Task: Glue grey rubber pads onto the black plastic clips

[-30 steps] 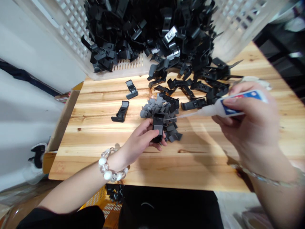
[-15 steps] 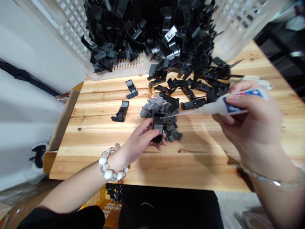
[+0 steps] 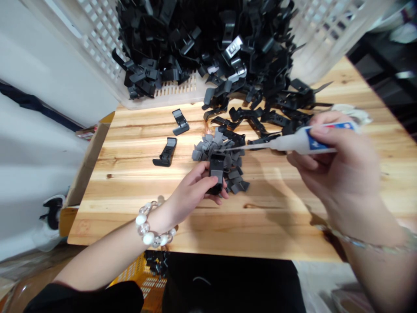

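Between the thumb and fingers of my left hand is a black plastic clip, held over the near side of a pile of small grey pads. My right hand grips a white glue bottle with a blue label. Its long thin nozzle points left, and the tip lies just above the far end of the clip, over the pads; whether it touches anything I cannot tell. Two black clips with grey pads lie apart on the left, a nearer one and a farther one.
A white plastic basket full of black clips stands at the back of the wooden table. Loose black clips spill from it toward the grey pads. A cardboard box is left of the table, and a yellow crate sits below its front edge.
My right hand has shifted slightly left and the glue bottle has levelled, its nozzle tip rising from the clip's surface to above its far end. My left hand and the clip stay nearly still.
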`<state>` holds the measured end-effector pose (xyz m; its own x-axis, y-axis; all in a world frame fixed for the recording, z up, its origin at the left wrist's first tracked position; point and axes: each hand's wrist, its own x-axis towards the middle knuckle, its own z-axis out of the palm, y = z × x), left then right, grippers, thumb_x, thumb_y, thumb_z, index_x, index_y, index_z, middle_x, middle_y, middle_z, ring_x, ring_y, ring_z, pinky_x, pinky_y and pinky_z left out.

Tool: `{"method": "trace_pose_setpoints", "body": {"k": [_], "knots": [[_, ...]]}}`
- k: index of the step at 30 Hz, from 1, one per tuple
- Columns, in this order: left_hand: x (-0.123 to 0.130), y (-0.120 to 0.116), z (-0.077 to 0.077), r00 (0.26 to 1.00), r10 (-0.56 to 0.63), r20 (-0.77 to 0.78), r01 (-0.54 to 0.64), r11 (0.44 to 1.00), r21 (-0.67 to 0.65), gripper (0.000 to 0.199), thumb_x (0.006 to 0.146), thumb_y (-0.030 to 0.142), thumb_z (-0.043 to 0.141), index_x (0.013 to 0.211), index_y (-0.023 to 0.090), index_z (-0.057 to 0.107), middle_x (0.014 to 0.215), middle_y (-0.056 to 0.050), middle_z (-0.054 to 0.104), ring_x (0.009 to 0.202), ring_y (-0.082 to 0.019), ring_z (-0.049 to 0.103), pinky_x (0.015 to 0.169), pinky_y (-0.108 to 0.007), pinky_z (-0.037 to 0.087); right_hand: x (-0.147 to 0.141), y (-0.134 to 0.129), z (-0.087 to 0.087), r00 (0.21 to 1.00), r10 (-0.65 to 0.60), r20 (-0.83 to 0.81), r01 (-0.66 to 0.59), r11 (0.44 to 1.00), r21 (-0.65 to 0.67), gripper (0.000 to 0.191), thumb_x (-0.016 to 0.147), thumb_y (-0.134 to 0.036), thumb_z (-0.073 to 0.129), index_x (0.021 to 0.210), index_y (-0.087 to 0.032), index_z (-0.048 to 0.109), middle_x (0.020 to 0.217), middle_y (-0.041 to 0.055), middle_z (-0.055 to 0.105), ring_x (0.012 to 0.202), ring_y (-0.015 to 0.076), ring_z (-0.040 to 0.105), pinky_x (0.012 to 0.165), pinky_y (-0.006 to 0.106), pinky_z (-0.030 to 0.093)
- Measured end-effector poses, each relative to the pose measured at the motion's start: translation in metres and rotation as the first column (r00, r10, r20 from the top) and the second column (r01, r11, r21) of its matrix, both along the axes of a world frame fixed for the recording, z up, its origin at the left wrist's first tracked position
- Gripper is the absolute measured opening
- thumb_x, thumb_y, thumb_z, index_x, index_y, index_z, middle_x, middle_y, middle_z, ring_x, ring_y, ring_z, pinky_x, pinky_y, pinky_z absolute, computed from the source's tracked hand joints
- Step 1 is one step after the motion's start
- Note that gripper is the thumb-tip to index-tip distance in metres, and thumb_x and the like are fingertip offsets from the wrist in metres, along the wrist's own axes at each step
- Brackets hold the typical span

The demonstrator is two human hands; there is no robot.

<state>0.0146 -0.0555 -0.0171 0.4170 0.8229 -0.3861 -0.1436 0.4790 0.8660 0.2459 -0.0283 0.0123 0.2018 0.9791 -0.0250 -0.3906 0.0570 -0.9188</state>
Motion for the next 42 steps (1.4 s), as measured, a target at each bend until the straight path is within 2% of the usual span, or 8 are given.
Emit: {"method": "trace_pose_setpoints", "body": {"k": [2, 5, 7, 12, 17, 20, 25, 42], "knots": [[0.0, 0.0, 0.001, 1.0, 0.006, -0.003, -0.006, 1.0, -0.004, 0.011, 0.088, 0.024, 0.056, 0.094, 0.016, 0.051, 0.086, -0.004, 0.063, 0.074, -0.015, 0.066, 0.057, -0.024, 0.054, -0.001, 0.0, -0.001, 1.0, 0.014, -0.018, -0.014, 1.0, -0.003, 0.017, 0.068, -0.013, 0.069, 0.071, -0.02, 0.054, 0.045, -0.0089, 0.038, 0.037, 0.0049, 0.025, 0.034, 0.018, 0.014], [0.0, 0.0, 0.001, 1.0, 0.005, 0.007, -0.005, 1.0, -0.017, 0.011, 0.089, 0.024, 0.055, 0.095, 0.016, 0.051, 0.087, -0.004, 0.062, 0.073, -0.016, 0.066, 0.057, -0.025, 0.055, -0.003, -0.001, -0.005, 0.998, 0.025, 0.06, -0.023, 0.999, -0.045, 0.021, 0.073, -0.026, 0.075, 0.077, -0.02, 0.055, 0.054, -0.0036, 0.055, 0.043, 0.008, 0.044, 0.035, 0.018, 0.023], [0.0, 0.0, 0.001, 1.0, 0.005, 0.017, -0.005, 1.0, -0.018, 0.011, 0.089, 0.025, 0.055, 0.094, 0.016, 0.05, 0.087, -0.004, 0.062, 0.073, -0.017, 0.067, 0.056, -0.026, 0.056, -0.003, -0.002, -0.007, 0.99, 0.097, 0.103, -0.086, 0.99, -0.112, 0.026, 0.075, -0.034, 0.075, 0.081, -0.021, 0.054, 0.06, -0.0002, 0.063, 0.043, 0.0092, 0.049, 0.036, 0.019, 0.026], [0.001, 0.0, 0.001, 1.0, 0.006, 0.015, -0.005, 1.0, -0.01, 0.012, 0.089, 0.025, 0.055, 0.095, 0.016, 0.05, 0.087, -0.004, 0.061, 0.073, -0.016, 0.066, 0.056, -0.026, 0.056, -0.005, -0.005, -0.011, 0.935, 0.352, -0.042, -0.35, 0.9, -0.261, 0.033, 0.069, -0.03, 0.081, 0.083, -0.02, 0.052, 0.078, 0.0034, 0.071, 0.048, 0.0087, 0.055, 0.033, 0.015, 0.021], [0.002, 0.0, 0.001, 1.0, -0.005, 0.008, 0.005, 1.0, -0.009, 0.014, 0.088, 0.027, 0.056, 0.097, 0.017, 0.05, 0.086, -0.004, 0.061, 0.072, -0.016, 0.065, 0.055, -0.026, 0.055, -0.013, -0.008, -0.015, 0.864, 0.485, -0.135, -0.503, 0.815, -0.288, 0.024, 0.08, -0.036, 0.072, 0.09, -0.02, 0.059, 0.079, 0.0008, 0.068, 0.058, 0.0095, 0.06, 0.04, 0.016, 0.033], [0.002, 0.0, 0.001, 1.0, -0.006, 0.007, 0.006, 1.0, -0.014, 0.016, 0.088, 0.027, 0.057, 0.098, 0.017, 0.049, 0.086, -0.004, 0.061, 0.072, -0.016, 0.065, 0.055, -0.026, 0.055, -0.017, -0.009, -0.018, 0.853, 0.513, -0.098, -0.519, 0.811, -0.27, 0.024, 0.085, -0.043, 0.065, 0.09, -0.019, 0.062, 0.079, 0.0013, 0.067, 0.059, 0.0096, 0.059, 0.045, 0.019, 0.039], [0.002, 0.0, 0.0, 1.0, -0.019, 0.005, 0.019, 1.0, -0.006, 0.015, 0.088, 0.027, 0.056, 0.096, 0.016, 0.049, 0.088, -0.004, 0.061, 0.073, -0.016, 0.065, 0.056, -0.026, 0.055, -0.016, -0.007, -0.021, 0.859, 0.509, -0.057, -0.504, 0.82, -0.271, 0.024, 0.078, -0.036, 0.073, 0.095, -0.02, 0.068, 0.094, 0.0036, 0.067, 0.068, 0.0107, 0.062, 0.05, 0.021, 0.043], [0.002, -0.001, 0.001, 1.0, -0.027, 0.0, 0.027, 1.0, -0.007, 0.016, 0.088, 0.027, 0.057, 0.098, 0.017, 0.05, 0.086, -0.003, 0.062, 0.073, -0.016, 0.065, 0.056, -0.026, 0.054, -0.022, -0.007, -0.024, 0.815, 0.575, -0.068, -0.567, 0.767, -0.3, 0.029, 0.066, -0.026, 0.082, 0.089, -0.018, 0.066, 0.09, 0.0036, 0.07, 0.063, 0.0111, 0.064, 0.039, 0.016, 0.038]]}}
